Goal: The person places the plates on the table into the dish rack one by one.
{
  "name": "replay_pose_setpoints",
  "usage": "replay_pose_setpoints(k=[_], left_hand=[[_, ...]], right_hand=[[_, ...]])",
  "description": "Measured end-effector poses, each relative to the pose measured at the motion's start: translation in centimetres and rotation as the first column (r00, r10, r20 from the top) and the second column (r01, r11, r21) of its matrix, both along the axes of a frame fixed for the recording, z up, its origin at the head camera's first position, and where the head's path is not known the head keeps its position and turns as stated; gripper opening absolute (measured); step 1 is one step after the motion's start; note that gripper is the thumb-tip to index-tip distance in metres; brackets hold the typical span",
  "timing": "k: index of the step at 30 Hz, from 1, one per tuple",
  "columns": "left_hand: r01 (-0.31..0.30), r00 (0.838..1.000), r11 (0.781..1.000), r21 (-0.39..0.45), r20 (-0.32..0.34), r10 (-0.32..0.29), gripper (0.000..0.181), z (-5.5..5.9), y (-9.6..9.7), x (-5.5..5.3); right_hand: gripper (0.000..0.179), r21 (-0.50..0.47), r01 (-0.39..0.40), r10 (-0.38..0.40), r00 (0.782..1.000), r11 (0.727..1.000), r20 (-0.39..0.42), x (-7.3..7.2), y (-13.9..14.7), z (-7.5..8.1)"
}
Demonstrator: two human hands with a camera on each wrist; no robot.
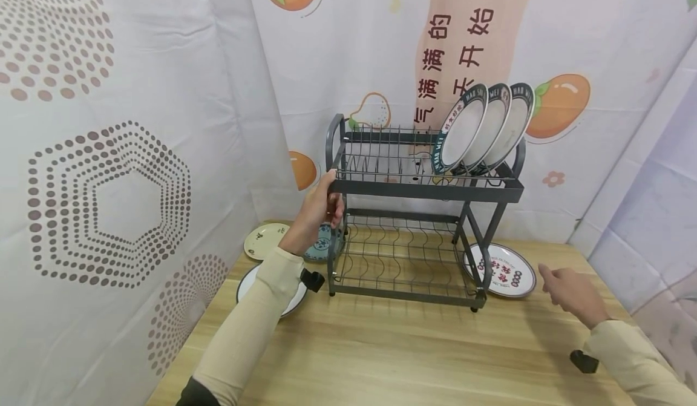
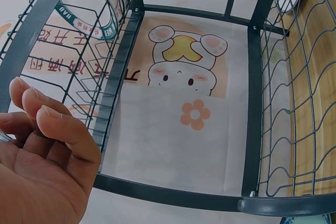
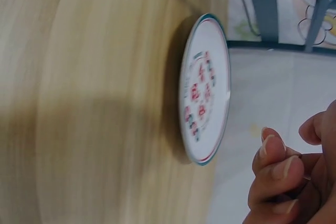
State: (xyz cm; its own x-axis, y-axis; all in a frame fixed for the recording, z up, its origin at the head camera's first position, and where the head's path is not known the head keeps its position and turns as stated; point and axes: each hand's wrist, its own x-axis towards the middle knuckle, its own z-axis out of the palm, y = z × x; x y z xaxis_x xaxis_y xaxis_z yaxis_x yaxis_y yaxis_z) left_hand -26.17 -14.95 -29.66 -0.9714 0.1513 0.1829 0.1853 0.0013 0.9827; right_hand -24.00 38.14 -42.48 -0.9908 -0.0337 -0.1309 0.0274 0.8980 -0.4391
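Observation:
A dark two-tier dish rack (image 1: 427,189) stands on the wooden table. My left hand (image 1: 319,208) grips the front left corner of its top tier, the other fingers curled below the rail. From the left wrist view, the curled fingers (image 2: 63,124) sit beside the dark rail. Three white plates with dark green lettered rims, the nearest plate (image 1: 463,130) among them, lean upright at the right end of the top tier. My right hand (image 1: 576,295) hangs loosely curled, holding nothing, near a white plate (image 1: 514,271) with red characters, which lies flat right of the rack.
Left of the rack lie a cream plate (image 1: 262,241), a blue patterned plate (image 1: 321,244) and a dark-rimmed white plate (image 1: 247,285), partly behind my left arm. The lower tier (image 1: 403,255) holds no plates. Printed curtains (image 1: 337,49) hang behind and at both sides.

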Motion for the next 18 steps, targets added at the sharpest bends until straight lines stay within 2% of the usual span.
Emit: replay_pose_setpoints(k=[7, 12, 18], left_hand=[[-0.001, 1.0, 1.0, -0.001, 0.018, 0.001, 0.067, 0.0, -0.1, 0.1], [-0.007, 0.999, 1.0, 0.006, 0.042, 0.007, 0.068, -0.1, -0.2, 0.0], [-0.017, 0.999, 1.0, 0.005, 0.041, 0.017, 0.069, -0.1, -0.2, 0.1]], right_hand=[[0.074, 0.005, 0.023, -0.023, 1.0, 1.0, -0.016, -0.1, 0.7, -1.9], [0.076, 0.013, 0.041, -0.041, 0.999, 0.999, 0.023, -0.5, 0.9, -3.1], [0.07, 0.038, 0.032, -0.034, 0.998, 0.999, 0.043, -0.7, 1.3, -4.3]])
